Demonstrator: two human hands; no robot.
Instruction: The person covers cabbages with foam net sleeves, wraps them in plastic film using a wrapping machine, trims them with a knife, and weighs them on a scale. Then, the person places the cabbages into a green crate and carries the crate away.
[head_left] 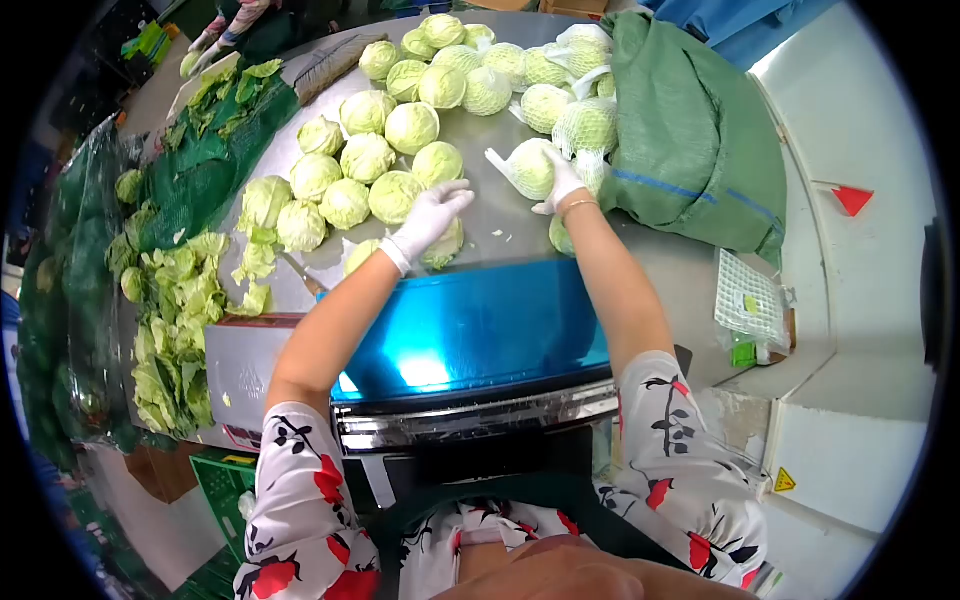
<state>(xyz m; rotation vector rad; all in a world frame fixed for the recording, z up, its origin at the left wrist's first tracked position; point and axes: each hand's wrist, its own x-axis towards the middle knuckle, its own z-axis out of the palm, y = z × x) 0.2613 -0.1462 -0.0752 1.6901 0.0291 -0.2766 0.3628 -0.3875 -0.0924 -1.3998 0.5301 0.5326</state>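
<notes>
My right hand (562, 182), in a white glove, grips the right side of a pale green cabbage (529, 169) wrapped in white foam netting. The netting's loose end points to the upper left. Nothing shows in my left hand (436, 222), also gloved, with its fingers stretched out to the right beside the loose cabbages. Bare cabbages (395, 196) lie just left of it, and another is partly hidden under that hand. Close to my right hand are more netted cabbages (585, 127) at the mouth of a green woven sack (680, 130).
A blue glossy panel (470, 320) of a machine stands between my arms. Loose leaves (180, 330) and green mesh bags (215, 150) lie to the left. A knife (303, 274) rests near the leaves. At top left, another person's gloved hands (207, 48) show.
</notes>
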